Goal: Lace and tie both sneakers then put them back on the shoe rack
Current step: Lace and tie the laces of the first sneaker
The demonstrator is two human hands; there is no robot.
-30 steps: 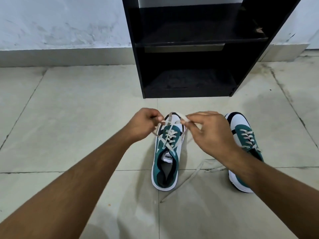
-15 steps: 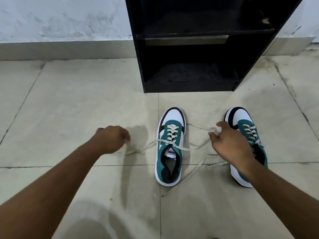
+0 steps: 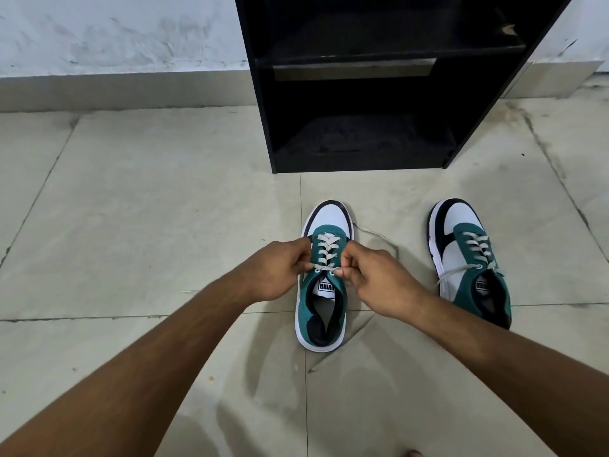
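Two green, white and black sneakers stand on the tiled floor, toes toward a black shoe rack [image 3: 359, 159]. The left sneaker [image 3: 324, 311] lies between my hands. My left hand [image 3: 276, 272] pinches the cream lace [image 3: 324, 255] at the top eyelets on the shoe's left side. My right hand [image 3: 375, 278] pinches the lace on the right side. A loose stretch of that lace trails on the floor past my right hand. The right sneaker [image 3: 461, 255] stands apart to the right, laced, with its lace ends loose.
The rack stands against a white wall [image 3: 115, 31] with a grey skirting. Its bottom shelf [image 3: 362, 140] and the shelf above hold nothing I can see. Bare tile floor [image 3: 148, 209] spreads to the left and around the shoes.
Half a second ago my hands were spread wide, pulling the lace ends outward. Both have come back in to the top eyelets of the left sneaker.
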